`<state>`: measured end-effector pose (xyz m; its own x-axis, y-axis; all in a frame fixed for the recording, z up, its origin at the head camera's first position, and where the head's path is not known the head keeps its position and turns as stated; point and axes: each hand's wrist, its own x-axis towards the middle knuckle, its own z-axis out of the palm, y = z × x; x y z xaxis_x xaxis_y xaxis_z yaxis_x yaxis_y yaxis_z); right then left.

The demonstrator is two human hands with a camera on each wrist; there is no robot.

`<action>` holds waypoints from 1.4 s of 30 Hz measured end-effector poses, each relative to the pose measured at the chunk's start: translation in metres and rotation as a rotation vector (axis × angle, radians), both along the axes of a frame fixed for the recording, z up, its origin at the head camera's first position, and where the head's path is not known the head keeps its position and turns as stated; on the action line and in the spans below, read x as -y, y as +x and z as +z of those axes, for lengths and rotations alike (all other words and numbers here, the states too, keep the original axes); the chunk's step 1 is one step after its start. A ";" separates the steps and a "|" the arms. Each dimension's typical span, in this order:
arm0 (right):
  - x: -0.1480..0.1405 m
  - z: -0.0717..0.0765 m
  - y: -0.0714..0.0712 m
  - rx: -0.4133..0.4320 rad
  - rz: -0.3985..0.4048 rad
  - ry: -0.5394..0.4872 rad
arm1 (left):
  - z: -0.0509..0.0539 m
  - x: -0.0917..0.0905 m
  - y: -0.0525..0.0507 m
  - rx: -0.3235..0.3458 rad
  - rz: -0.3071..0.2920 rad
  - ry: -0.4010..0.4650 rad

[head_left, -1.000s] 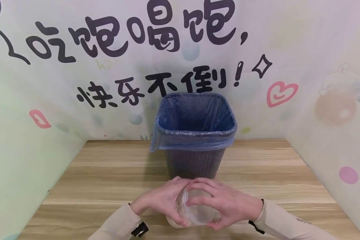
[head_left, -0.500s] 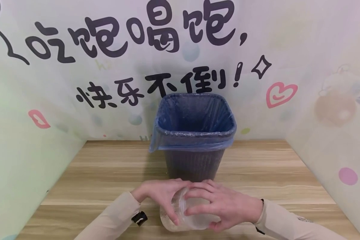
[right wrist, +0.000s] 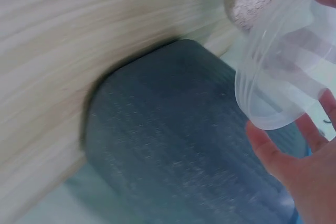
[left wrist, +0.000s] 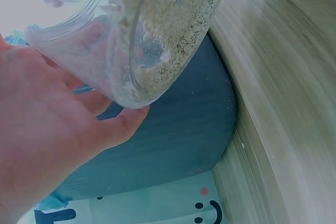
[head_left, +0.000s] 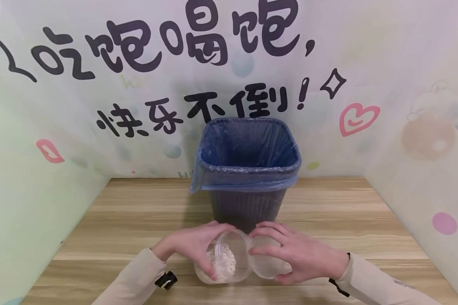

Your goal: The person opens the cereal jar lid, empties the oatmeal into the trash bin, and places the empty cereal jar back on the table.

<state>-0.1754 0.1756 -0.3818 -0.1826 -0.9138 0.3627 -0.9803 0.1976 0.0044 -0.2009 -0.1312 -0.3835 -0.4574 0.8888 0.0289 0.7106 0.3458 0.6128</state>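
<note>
Left hand (head_left: 192,245): grip spread wide, thumb and fingers curved around the clear jar (head_left: 233,271), which is tilted, mouth up and toward the right hand (head_left: 305,254). Pale flakes (head_left: 226,259) inside, along the lower side. Right grip also wide, thumb and fingertips on the edge of a translucent lid (head_left: 269,258). Lid is right beside the jar mouth; can't tell if rims touch. Jar and lid are in front of the bin (head_left: 248,207), low over the counter (head_left: 366,237). Bin wall just behind fingers; blue liner (head_left: 248,186) folded over its rim. Room left and right, out to side walls.
</note>
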 end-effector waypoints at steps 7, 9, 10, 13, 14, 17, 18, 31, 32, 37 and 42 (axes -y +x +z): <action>-0.012 -0.016 -0.007 0.036 -0.111 0.008 | -0.002 0.013 0.007 -0.014 0.065 0.010; -0.014 -0.021 -0.008 0.047 -0.134 0.011 | -0.002 0.016 0.009 -0.013 0.081 0.016; -0.015 -0.024 -0.008 0.055 -0.143 0.013 | -0.001 0.018 0.009 -0.009 0.087 0.019; -0.019 -0.031 -0.011 0.082 -0.166 0.029 | 0.000 0.023 0.010 -0.007 0.109 0.037; -0.020 -0.033 -0.011 0.088 -0.176 0.036 | 0.001 0.025 0.010 -0.009 0.113 0.047; -0.024 -0.039 -0.013 0.110 -0.196 0.048 | 0.002 0.030 0.011 -0.045 0.123 0.075; -0.025 -0.041 -0.014 0.117 -0.207 0.052 | 0.002 0.032 0.011 -0.056 0.127 0.083; -0.046 -0.061 -0.030 0.197 -0.313 0.107 | 0.010 0.043 0.013 -0.070 0.173 0.139; -0.047 -0.062 -0.032 0.203 -0.316 0.108 | 0.011 0.043 0.012 -0.067 0.174 0.142; -0.054 -0.066 -0.038 0.250 -0.344 0.120 | 0.015 0.044 0.012 -0.051 0.164 0.164; -0.057 -0.070 -0.041 0.245 -0.353 0.115 | 0.017 0.043 0.012 -0.061 0.145 0.171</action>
<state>-0.2161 0.2326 -0.4522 -0.5588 -0.8118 0.1697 -0.8275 0.5322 -0.1786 -0.1885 -0.1743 -0.3664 -0.5731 0.7933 0.2053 0.6985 0.3420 0.6286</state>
